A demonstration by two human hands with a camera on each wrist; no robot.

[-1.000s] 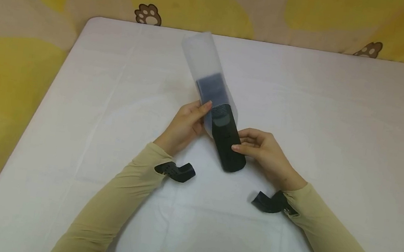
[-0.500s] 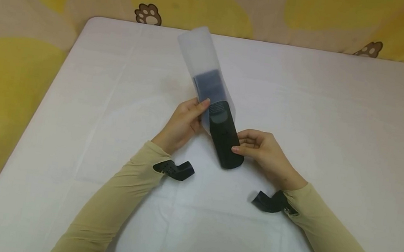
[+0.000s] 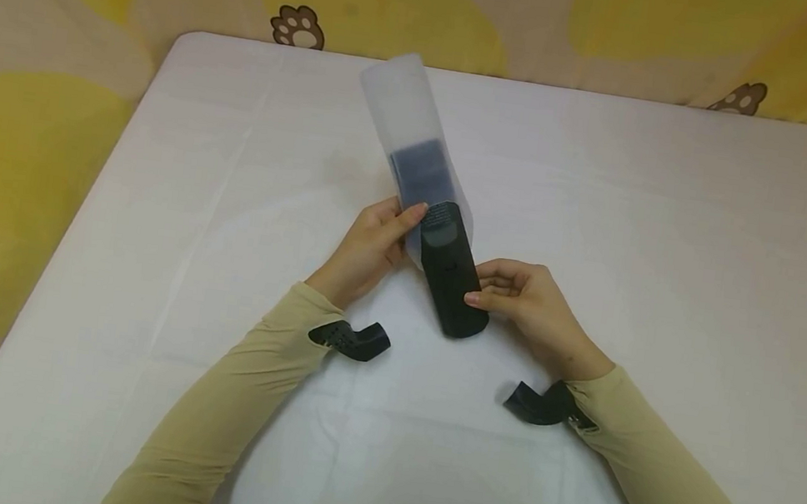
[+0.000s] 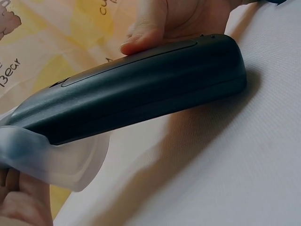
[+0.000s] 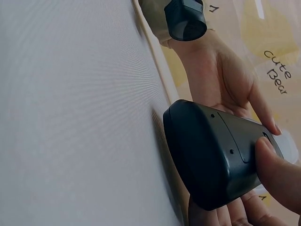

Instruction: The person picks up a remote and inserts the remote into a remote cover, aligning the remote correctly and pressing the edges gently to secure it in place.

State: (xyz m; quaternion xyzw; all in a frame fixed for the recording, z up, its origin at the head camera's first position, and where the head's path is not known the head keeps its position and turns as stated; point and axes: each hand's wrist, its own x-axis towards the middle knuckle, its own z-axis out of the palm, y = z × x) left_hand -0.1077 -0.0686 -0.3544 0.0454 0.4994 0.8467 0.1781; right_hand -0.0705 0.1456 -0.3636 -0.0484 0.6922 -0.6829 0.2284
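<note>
A dark remote control (image 3: 451,279) slants between the hands, its back with a battery cover facing up. Its far part is inside a translucent sleeve (image 3: 398,96), where it shows blue-grey through the plastic. The near part sticks out of the sleeve's open end. My left hand (image 3: 367,243) grips the sleeve at its left side, thumb on top. My right hand (image 3: 529,305) pinches the remote's near end, thumb above and fingers beneath. In the left wrist view, the sleeve's rim (image 4: 77,169) flares below the remote (image 4: 141,89). The remote (image 5: 211,150) is held above the table, casting a shadow.
A white cloth covers the table (image 3: 650,215). Behind it hangs a yellow and beige patterned cloth (image 3: 538,16) with paw prints. Black wrist mounts (image 3: 355,340) sit on both beige sleeves.
The remote and its sleeve have shifted slightly toward the table's far edge. Both hands keep their hold, and how far the remote sits in the sleeve looks unchanged.
</note>
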